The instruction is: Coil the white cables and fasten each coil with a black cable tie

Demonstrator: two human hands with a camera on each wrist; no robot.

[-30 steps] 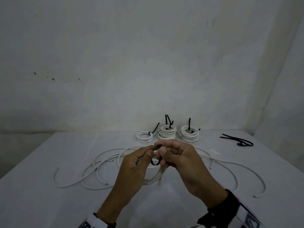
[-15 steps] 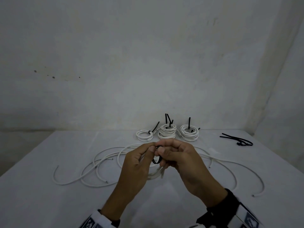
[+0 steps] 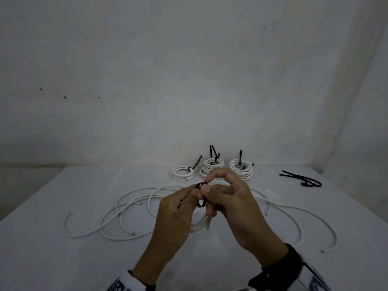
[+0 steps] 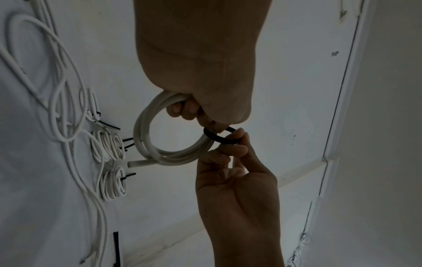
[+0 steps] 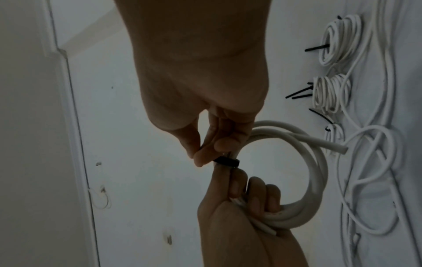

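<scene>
Left hand [image 3: 174, 215] grips the white coil [image 4: 173, 153]; right hand [image 3: 235, 208] fingers [image 5: 200, 159] pinch the black cable tie [image 5: 226, 161] looped around it, above the tabletop [image 3: 63, 259].

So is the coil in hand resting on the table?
No, the left hand holds the coil in the air, above the table.

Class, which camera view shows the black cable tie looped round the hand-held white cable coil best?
The left wrist view: the black cable tie shows as an open loop round the white cable coil, fingertips on it. The right wrist view shows only a short black band; the head view shows an arc between both hands.
</scene>
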